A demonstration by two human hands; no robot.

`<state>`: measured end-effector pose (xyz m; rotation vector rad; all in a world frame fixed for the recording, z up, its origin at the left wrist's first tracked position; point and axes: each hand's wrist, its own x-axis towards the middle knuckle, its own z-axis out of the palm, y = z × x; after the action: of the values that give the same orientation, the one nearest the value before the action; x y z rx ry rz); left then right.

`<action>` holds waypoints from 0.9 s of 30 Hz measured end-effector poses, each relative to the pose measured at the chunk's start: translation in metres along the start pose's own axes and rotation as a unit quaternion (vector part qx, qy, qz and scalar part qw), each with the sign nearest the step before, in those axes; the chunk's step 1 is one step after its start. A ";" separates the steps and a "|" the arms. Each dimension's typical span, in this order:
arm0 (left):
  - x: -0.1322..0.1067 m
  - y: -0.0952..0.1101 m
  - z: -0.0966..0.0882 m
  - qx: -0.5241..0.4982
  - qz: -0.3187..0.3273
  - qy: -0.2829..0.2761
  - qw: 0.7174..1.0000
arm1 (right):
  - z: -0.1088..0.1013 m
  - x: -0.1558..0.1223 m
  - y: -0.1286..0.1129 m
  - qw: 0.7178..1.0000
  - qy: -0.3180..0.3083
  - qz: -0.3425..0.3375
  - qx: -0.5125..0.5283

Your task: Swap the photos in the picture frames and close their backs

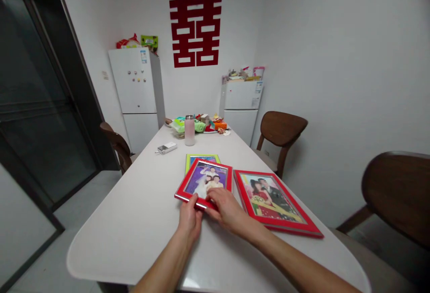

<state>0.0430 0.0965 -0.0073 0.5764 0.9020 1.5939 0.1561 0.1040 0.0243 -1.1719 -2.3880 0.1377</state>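
A small red picture frame (204, 178) with a family photo is tilted up off the white table (134, 221), its far edge resting over a green frame (201, 158). My left hand (190, 219) grips its near edge, thumb on top. My right hand (226, 208) holds the same edge at the right, fingers curled onto the rim. A larger red frame (275, 205) with a couple's photo lies flat just right of my right hand.
A pink bottle (190, 131), a small silver device (167, 148) and a heap of colourful packets (201, 125) sit at the table's far end. Wooden chairs (280, 134) stand on both sides. Two white fridges (137, 91) stand against the back wall.
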 end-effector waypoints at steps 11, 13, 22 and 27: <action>-0.103 0.059 -0.009 0.285 0.162 -0.132 0.936 | -0.035 -0.042 -0.021 0.865 0.152 0.227 0.421; -0.117 0.067 -0.015 0.417 0.292 -0.201 0.837 | -0.043 -0.054 -0.032 0.787 0.156 0.259 0.539; -0.131 0.047 -0.031 0.639 0.531 -0.302 0.468 | -0.043 -0.075 -0.038 0.647 0.045 0.339 0.681; -0.128 0.021 -0.036 0.705 0.473 -0.306 0.430 | -0.019 -0.075 -0.011 0.733 0.001 0.322 0.599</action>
<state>0.0310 -0.0374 0.0021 3.0924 1.2130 0.7456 0.1957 0.0371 0.0168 -1.1366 -1.1824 1.5942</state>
